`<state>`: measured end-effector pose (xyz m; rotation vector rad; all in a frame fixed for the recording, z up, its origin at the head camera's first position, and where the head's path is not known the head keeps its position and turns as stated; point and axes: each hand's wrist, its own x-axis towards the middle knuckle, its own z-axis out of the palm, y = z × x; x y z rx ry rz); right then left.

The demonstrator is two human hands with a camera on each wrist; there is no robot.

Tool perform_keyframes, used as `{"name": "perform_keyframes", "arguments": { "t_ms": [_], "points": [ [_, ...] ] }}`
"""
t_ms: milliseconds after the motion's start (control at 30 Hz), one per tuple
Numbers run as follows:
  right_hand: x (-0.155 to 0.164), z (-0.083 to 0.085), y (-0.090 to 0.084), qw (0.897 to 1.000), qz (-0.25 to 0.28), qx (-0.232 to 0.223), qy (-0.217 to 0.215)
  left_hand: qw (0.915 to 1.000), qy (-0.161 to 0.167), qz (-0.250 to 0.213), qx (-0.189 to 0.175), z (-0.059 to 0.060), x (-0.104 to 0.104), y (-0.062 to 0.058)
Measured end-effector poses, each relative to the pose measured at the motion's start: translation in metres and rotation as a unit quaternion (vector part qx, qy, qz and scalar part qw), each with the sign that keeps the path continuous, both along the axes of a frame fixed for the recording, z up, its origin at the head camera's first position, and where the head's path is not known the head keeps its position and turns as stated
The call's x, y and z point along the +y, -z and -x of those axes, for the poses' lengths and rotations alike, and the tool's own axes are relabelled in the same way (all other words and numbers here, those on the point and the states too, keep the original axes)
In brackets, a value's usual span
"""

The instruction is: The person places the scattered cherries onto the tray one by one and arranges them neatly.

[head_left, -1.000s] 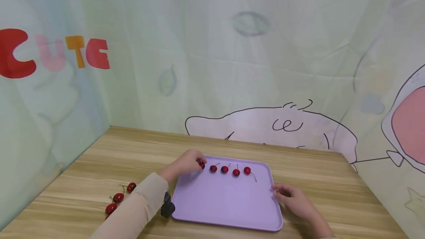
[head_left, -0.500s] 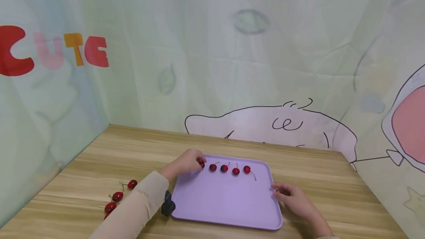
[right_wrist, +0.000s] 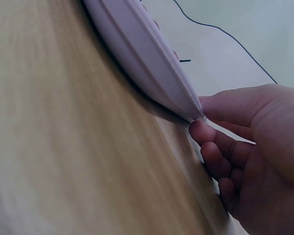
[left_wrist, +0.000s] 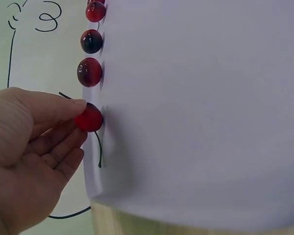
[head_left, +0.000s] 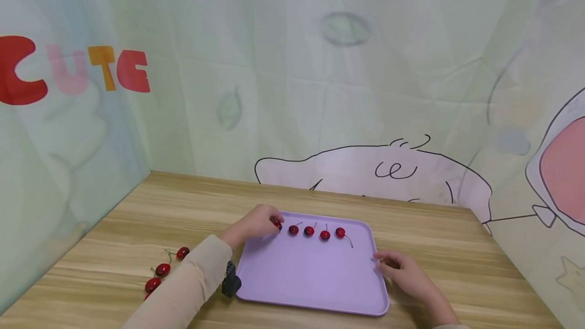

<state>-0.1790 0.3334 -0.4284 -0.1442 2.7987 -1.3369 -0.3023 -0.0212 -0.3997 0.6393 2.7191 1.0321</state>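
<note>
My left hand (head_left: 260, 222) pinches a red cherry (left_wrist: 89, 118) between thumb and fingers at the far-left corner of the purple tray (head_left: 311, 278). In the left wrist view its green stem hangs toward the tray. Several more cherries (head_left: 309, 231) lie in a row along the tray's far side, to the right of the held one. At the tray's right edge, my right hand (head_left: 402, 273) grips the rim; the right wrist view shows the thumb and curled fingers (right_wrist: 202, 132) meeting at the tray's edge.
Several loose cherries (head_left: 162, 269) with stems lie on the wooden table (head_left: 109, 258) left of the tray, partly hidden by the left sleeve (head_left: 196, 278). A black wrist camera (head_left: 231, 281) hangs by the tray's left edge. A printed curtain (head_left: 283, 85) stands behind the table.
The left hand stays at the tray's far-left corner with the cherry, its fingers shifting barely. The right hand has not moved. The whole head view has shifted very slightly.
</note>
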Motion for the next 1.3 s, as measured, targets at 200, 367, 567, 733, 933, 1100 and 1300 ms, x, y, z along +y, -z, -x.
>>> {"name": "perform_keyframes", "arguments": {
  "t_ms": [200,367,567,733,933,1100,1300],
  "points": [
    [0.000,0.000,0.001,1.000,0.004,0.010,-0.004,0.9998,0.008,-0.012,0.017,-0.001,-0.007,-0.002],
    [0.000,0.000,0.001,1.000,0.003,0.011,-0.004,0.9985,0.022,-0.022,0.045,-0.008,-0.024,-0.017],
    [0.000,0.001,0.001,1.000,0.005,0.013,-0.003,0.9971,0.019,-0.015,0.072,-0.024,-0.061,-0.044],
    [-0.001,-0.001,0.000,1.000,0.001,0.008,0.001,0.9958,0.011,-0.014,0.090,-0.041,-0.098,-0.064],
    [0.000,-0.001,0.002,1.000,-0.004,0.008,0.000,0.9930,-0.001,-0.030,0.114,-0.056,-0.135,-0.069],
    [0.001,-0.001,0.003,1.000,0.001,0.001,0.001,0.9944,-0.020,-0.033,0.099,-0.067,-0.157,-0.058],
    [0.000,0.000,0.003,1.000,-0.015,0.000,0.007,0.9968,-0.057,-0.021,0.053,-0.075,-0.177,-0.036]
  ]
}}
